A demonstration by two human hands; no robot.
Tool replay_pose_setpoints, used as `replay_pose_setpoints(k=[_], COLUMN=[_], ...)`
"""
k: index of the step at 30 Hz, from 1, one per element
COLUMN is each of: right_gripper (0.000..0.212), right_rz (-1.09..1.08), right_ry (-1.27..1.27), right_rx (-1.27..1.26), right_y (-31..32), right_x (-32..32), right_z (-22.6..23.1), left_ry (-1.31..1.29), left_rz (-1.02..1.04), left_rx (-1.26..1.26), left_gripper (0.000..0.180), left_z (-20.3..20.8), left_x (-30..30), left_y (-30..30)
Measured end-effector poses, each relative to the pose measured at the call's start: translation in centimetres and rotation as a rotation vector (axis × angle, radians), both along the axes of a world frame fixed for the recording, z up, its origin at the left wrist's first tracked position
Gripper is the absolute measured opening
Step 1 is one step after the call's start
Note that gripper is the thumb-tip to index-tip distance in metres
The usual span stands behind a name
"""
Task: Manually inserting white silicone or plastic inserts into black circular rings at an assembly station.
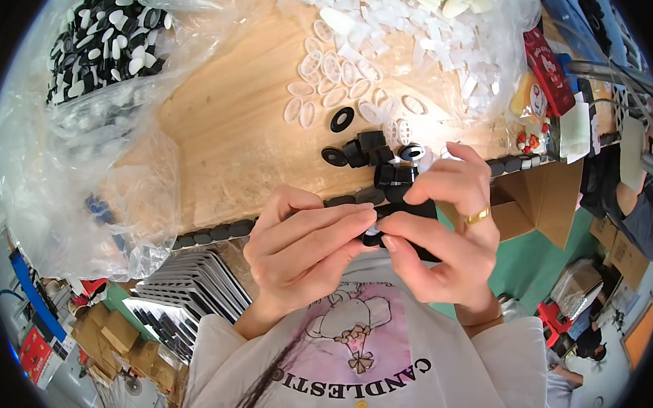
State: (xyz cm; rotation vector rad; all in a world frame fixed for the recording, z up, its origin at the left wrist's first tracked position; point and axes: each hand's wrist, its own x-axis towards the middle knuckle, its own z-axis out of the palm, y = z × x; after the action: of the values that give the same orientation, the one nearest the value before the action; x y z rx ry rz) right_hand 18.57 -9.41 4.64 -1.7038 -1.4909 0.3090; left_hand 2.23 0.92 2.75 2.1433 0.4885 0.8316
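My left hand (302,240) and my right hand (442,243) meet at the near edge of the table. Between their fingertips they pinch a small black piece (371,239) with a whitish part on it; the fingers hide most of its shape. Just beyond my hands lie several black ring-shaped and cup-shaped plastic parts (374,144), one of them an oval ring (342,119) lying flat. Clear oval plastic rings (332,70) are spread farther back on the wooden table (227,125).
A clear bag (109,48) of black and white oval pieces stands at the far left. Another bag of translucent white pieces (453,41) lies open at the back. To the right are a red packet (549,71) and a cardboard box (541,200). Stacked panels (189,293) stand below the table's left edge.
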Motion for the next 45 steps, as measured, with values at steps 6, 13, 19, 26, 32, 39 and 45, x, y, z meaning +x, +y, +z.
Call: replay_pose_setpoints(k=[6,13,19,26,32,39,45], right_gripper=[0.021,0.02,0.02,0.012,0.011,0.018,0.016], right_rz=[0.118,0.035,-0.027,-0.042,-0.052,-0.02,0.179], right_ry=[0.008,-0.18,-0.211,-0.246,-0.242,-0.178,0.052], right_rx=[-0.005,0.28,0.277,0.155,0.133,0.121,-0.094], right_y=[1.3,-0.3,-0.9,-1.3,-1.0,-0.1,0.8], right_x=[0.5,-1.0,-2.4,-1.3,-1.3,-1.3,0.9], right_z=[-0.3,-0.8,-0.1,0.7,0.6,0.8,1.5], left_ry=[0.061,-0.04,-0.023,-0.059,-0.103,-0.06,-0.004], left_rz=[0.0,-0.01,0.004,-0.009,-0.062,-0.118,-0.088], left_rx=[0.066,0.094,0.039,0.021,0.029,0.017,-0.114], left_gripper=[0.015,0.015,0.03,0.03,0.02,0.02,0.023], left_z=[-0.4,0.8,0.8,1.0,1.2,0.9,0.6], left_x=[-0.4,-0.2,-1.0,-1.4,-1.5,-1.5,-1.2], left_y=[0.0,0.2,0.0,0.2,0.4,0.8,0.3])
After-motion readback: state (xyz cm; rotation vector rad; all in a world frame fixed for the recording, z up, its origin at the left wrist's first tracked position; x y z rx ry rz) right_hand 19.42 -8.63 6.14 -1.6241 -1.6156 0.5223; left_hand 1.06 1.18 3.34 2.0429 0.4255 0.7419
